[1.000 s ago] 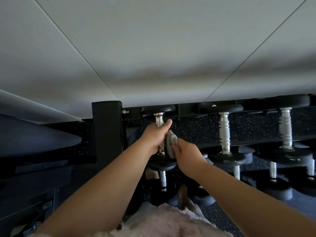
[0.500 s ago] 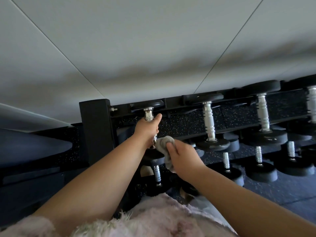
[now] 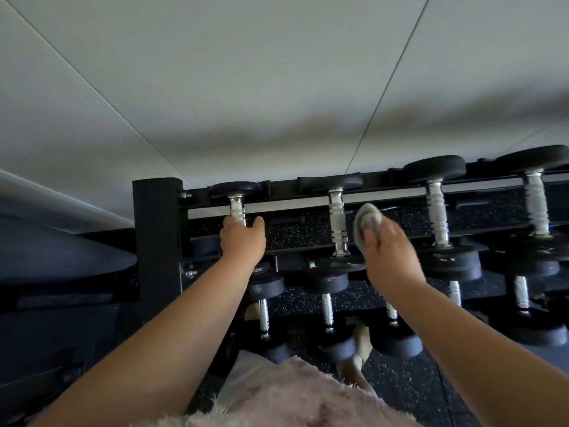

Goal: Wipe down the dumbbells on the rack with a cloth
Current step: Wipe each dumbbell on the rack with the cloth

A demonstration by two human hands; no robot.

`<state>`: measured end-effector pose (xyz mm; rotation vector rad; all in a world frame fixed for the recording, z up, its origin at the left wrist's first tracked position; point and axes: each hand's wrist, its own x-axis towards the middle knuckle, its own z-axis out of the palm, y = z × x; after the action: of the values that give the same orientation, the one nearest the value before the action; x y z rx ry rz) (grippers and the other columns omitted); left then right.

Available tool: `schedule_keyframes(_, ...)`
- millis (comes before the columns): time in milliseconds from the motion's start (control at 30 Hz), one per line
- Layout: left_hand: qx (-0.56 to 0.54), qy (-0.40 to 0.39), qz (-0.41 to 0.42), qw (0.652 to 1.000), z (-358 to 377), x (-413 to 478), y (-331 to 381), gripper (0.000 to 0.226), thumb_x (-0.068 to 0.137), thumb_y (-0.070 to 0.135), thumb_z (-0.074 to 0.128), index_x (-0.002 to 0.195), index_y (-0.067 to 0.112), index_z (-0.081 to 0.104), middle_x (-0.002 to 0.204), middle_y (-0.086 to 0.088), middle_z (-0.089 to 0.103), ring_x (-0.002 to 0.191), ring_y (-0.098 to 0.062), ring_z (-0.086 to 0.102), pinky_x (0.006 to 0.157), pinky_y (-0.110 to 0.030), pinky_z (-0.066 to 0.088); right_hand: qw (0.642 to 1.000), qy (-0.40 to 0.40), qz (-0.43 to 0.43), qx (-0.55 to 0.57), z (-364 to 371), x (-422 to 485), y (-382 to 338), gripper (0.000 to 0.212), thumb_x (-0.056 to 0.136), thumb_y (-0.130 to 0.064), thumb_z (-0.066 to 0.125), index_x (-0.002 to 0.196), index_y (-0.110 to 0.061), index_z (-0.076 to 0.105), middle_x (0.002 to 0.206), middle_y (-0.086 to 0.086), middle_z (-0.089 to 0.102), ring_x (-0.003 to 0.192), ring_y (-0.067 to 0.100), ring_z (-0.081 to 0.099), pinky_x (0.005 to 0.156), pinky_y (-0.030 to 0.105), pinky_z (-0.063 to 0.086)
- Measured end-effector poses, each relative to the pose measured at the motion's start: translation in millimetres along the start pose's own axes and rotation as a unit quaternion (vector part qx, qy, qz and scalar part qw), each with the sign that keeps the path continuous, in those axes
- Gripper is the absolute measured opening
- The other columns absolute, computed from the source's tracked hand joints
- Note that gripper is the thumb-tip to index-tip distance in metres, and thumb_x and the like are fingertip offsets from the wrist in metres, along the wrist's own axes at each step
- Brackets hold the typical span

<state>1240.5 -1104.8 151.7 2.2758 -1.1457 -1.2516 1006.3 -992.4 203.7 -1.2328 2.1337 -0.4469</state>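
Observation:
A black rack [image 3: 157,229] holds several dumbbells with black heads and chrome handles on two tiers. My left hand [image 3: 243,241] grips the chrome handle of the leftmost top dumbbell [image 3: 237,208]. My right hand [image 3: 388,251] holds a grey cloth [image 3: 365,224], bunched up, just right of the second top dumbbell [image 3: 338,223]. The cloth is close to that handle; I cannot tell whether it touches. More dumbbells [image 3: 438,217] sit further right.
A white wall [image 3: 277,87] rises behind the rack. The lower tier carries smaller dumbbells [image 3: 328,309]. The floor is dark speckled rubber [image 3: 406,377]. A dark bench-like shape [image 3: 61,257] lies to the left. My fluffy pink top [image 3: 292,399] fills the bottom edge.
My right hand has carried the cloth away from the leftmost dumbbell, rightwards, to beside the second one. My left hand stays on the first handle. The view has shifted right.

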Motion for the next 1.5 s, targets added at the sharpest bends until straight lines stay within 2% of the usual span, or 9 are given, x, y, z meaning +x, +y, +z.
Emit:
schedule_keyframes(133,0.07,0.029,0.077,0.994,27.2,-51.0,14.1,0.076,0.103,0.042,0.057,0.163,0.01,0.024,0.167,-0.015,0.022,0.154,-0.031,0.026,0.123,-0.044,0.032,0.972,-0.157,-0.117,-0.127,15.6,-2.2,27.2,0.037,0.11,-0.028,0.041,0.143,-0.016,0.05,0.141,0.005,0.057,0.129,0.022,0.054,0.106,0.029,0.042)
schedule_keyframes(300,0.036,-0.157,0.109,0.981,66.8,-87.8,47.1,0.056,0.105,0.044,0.049,0.152,0.015,0.049,0.136,0.001,0.06,0.111,-0.012,0.059,0.085,-0.022,0.044,0.978,-0.101,-0.121,-0.133,-16.9,-10.3,44.3,0.027,0.11,-0.036,0.038,0.102,-0.017,0.056,0.091,-0.006,0.055,0.08,0.013,0.055,0.06,0.02,0.034)
schedule_keyframes(500,-0.107,-0.258,-0.053,0.959,92.3,-66.8,78.9,0.038,0.105,0.04,0.06,0.126,0.008,0.066,0.126,-0.017,0.071,0.117,-0.036,0.069,0.091,-0.044,0.062,0.994,-0.087,-0.036,0.063,-23.1,-9.0,53.1,0.025,0.11,-0.034,0.037,0.092,-0.027,0.053,0.095,-0.003,0.063,0.083,0.015,0.062,0.065,0.03,0.051)
schedule_keyframes(633,-0.071,-0.334,-0.084,0.936,93.9,-49.5,89.6,0.053,0.112,0.044,0.039,0.151,0.009,0.048,0.149,-0.018,0.056,0.135,-0.034,0.057,0.106,-0.044,0.051,0.963,-0.08,-0.246,-0.069,30.4,-20.0,60.2,0.045,0.105,-0.02,0.054,0.149,-0.016,0.049,0.154,0.006,0.045,0.145,0.021,0.032,0.122,0.039,0.033)
schedule_keyframes(733,-0.077,-0.366,-0.091,0.923,85.9,-32.2,83.9,0.066,0.111,0.056,0.024,0.154,0.01,0.042,0.153,-0.015,0.052,0.141,-0.032,0.051,0.117,-0.046,0.041,0.915,-0.064,-0.366,-0.158,48.7,-16.1,58.0,0.073,0.087,-0.012,0.069,0.154,-0.012,0.04,0.157,0.011,0.041,0.151,0.032,0.03,0.122,0.051,0.031)
schedule_keyframes(900,-0.081,-0.36,-0.049,0.928,83.7,-13.5,64.8,0.039,0.107,0.036,0.056,0.135,0.01,0.063,0.127,-0.012,0.073,0.117,-0.028,0.071,0.105,-0.046,0.054,0.801,-0.07,-0.508,-0.309,65.1,2.6,36.2,0.049,0.093,-0.024,0.055,0.139,-0.009,0.06,0.143,0.012,0.057,0.138,0.036,0.05,0.119,0.049,0.038)
schedule_keyframes(1067,-0.021,-0.312,0.035,0.949,104.1,-10.3,62.6,0.02,0.096,0.021,0.075,0.116,0.02,0.071,0.115,-0.004,0.075,0.109,-0.022,0.072,0.104,-0.046,0.056,0.818,-0.024,-0.526,-0.23,44.6,8.3,50.0,0.042,0.096,-0.015,0.05,0.134,-0.017,0.067,0.139,0.001,0.062,0.133,0.026,0.055,0.11,0.041,0.045)
schedule_keyframes(1267,-0.051,-0.331,0.027,0.942,112.3,-17.4,69.3,0.015,0.1,0.017,0.071,0.113,0.018,0.064,0.111,-0.004,0.069,0.104,-0.022,0.07,0.083,-0.045,0.065,0.913,-0.025,-0.377,-0.153,16.7,5.0,81.5,0.066,0.076,0.01,0.074,0.135,-0.02,0.068,0.138,-0.001,0.065,0.117,0.024,0.068,0.083,0.033,0.063)
schedule_keyframes(1500,-0.109,-0.356,-0.033,0.928,94.1,-14.4,63.8,0.013,0.099,0.016,0.07,0.111,0.014,0.066,0.109,-0.009,0.075,0.097,-0.025,0.075,0.081,-0.044,0.065,0.995,-0.008,0.046,0.086,3.7,36.5,26.1,0.023,0.109,-0.034,0.043,0.097,-0.026,0.06,0.082,-0.003,0.067,0.073,0.016,0.067,0.057,0.033,0.052)
